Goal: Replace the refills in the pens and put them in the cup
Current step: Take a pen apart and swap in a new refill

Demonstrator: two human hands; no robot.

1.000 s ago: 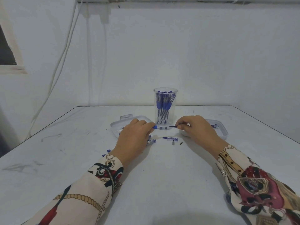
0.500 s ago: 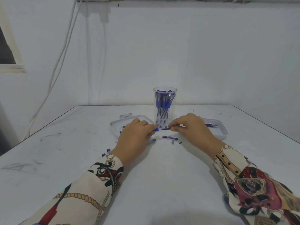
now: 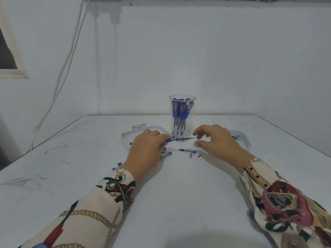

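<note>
A clear cup [image 3: 182,119] full of several blue pens stands at the middle of the white table. My left hand [image 3: 146,151] pinches a blue pen [image 3: 180,139] that points right, level, just in front of the cup. A little right of the pen's tip, my right hand [image 3: 215,140] hovers with thumb and forefinger spread and holds nothing. A blue pen cap [image 3: 187,150] lies on the table below the held pen. More pen parts [image 3: 165,154] lie partly hidden by my left hand.
A white tray [image 3: 129,138] sits left of the cup and another white tray [image 3: 246,142] right of it, both partly hidden by my hands. Small blue bits [image 3: 116,166] lie by my left wrist. Tiny dark bits [image 3: 194,155] lie near the cap. Behind stands a wall.
My right hand let go of the pen's right end and spread its fingers, drawing back a little to the right. The left hand keeps its grip on the pen.
</note>
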